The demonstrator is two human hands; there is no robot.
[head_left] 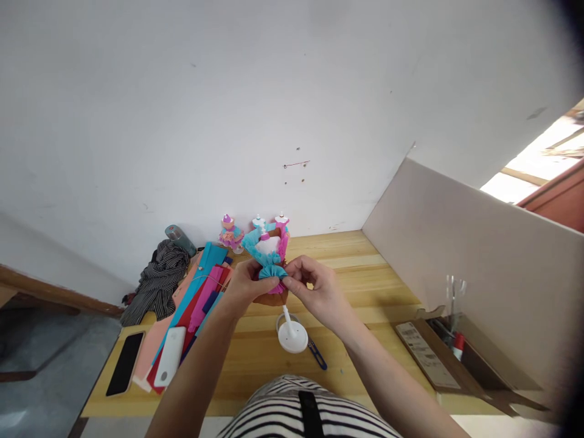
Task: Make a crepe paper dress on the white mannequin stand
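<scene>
Above the table (356,292), 2 hands (314,289) pinch a blue frill (272,272); apparently paper.

- The left hand (246,278) and the right hand (316,286) pinch the gathered blue paper (272,272) on a small dress stand (267,244).
- The stand is tilted; its round white base (292,337) points toward the person.
- Near the base lies a blue-handled tool (317,355).
- At left, a dark-screened phone (125,364) lies beside coloured paper strips (201,307).
- At right is an open cardboard box (429,356).
</scene>
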